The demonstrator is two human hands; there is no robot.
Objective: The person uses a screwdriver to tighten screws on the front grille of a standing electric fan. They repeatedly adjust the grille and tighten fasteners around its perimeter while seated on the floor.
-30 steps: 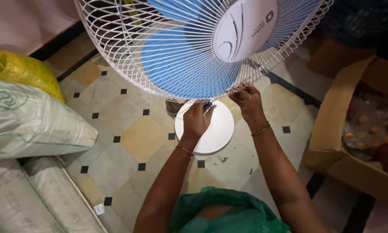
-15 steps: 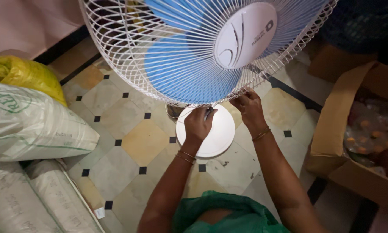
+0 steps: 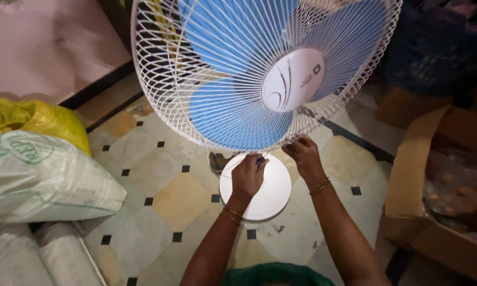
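1. We see the pedestal fan sitting higher and more to the right in the head view than half a second ago, with more of its round guard showing; the sacks at the left have slid a little lower and leftward in the view, while both hands remain at the guard's lower rim.
2. We note the floor: glossy stone tiles in cream and tan, set with small black squares at the corners.
3. We see the fan's guard as a dome of thin white wire spokes, with smooth blue blades behind it and a round white cap at the centre.
4. We see a woven white sack lying at the left, a crinkled yellow bag behind it, and two more pale sacks below.
5. We see an open brown cardboard box at the right, its flap raised.
6. We see the fan's base, a smooth white disc flat on the floor, directly under the hands.
7. We see the left hand curled at the bottom edge of the guard; its fingers close on something small there, which we cannot make out.
8. We see the right hand just beside it, fingertips pinching the wire rim of the guard. Thin bangles circle both wrists.
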